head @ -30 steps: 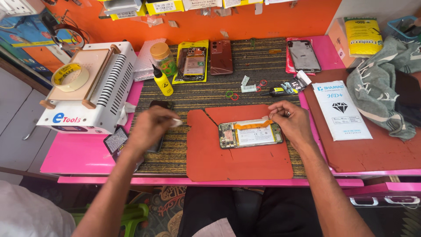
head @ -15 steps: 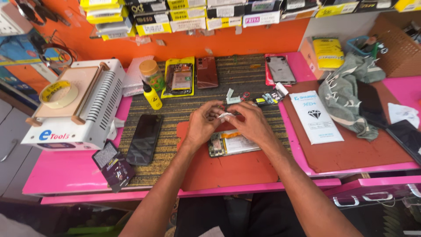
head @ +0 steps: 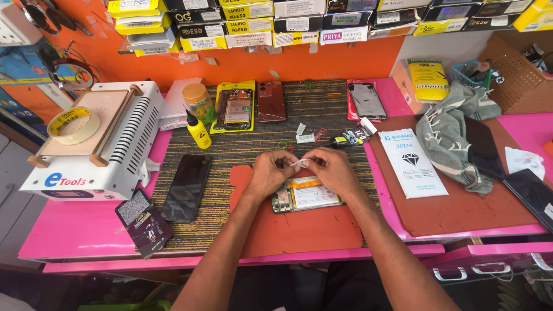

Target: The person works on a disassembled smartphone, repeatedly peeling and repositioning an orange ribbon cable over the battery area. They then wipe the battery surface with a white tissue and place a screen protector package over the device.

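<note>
Mid-frame, the opened phone [head: 307,194] lies on the red mat [head: 299,230], back off, still unassembled. Above it, the left hand [head: 269,173] and right hand [head: 333,170] meet, fingers of both pinching a small pale strip [head: 299,163].

1. An opened phone [head: 307,194] lies on a mat [head: 299,230] at the counter's [head: 75,230] front edge, middle.
2. Both hands, left hand [head: 269,173] and right hand [head: 334,170], meet just behind the phone, pinching a small strip [head: 299,163].
3. A screen panel [head: 186,187] lies left of the mat.
4. A machine [head: 98,144] stands at the left edge, a roll of tape [head: 73,125] on it.
5. A cloth [head: 455,129] lies toward the right edge.
</note>
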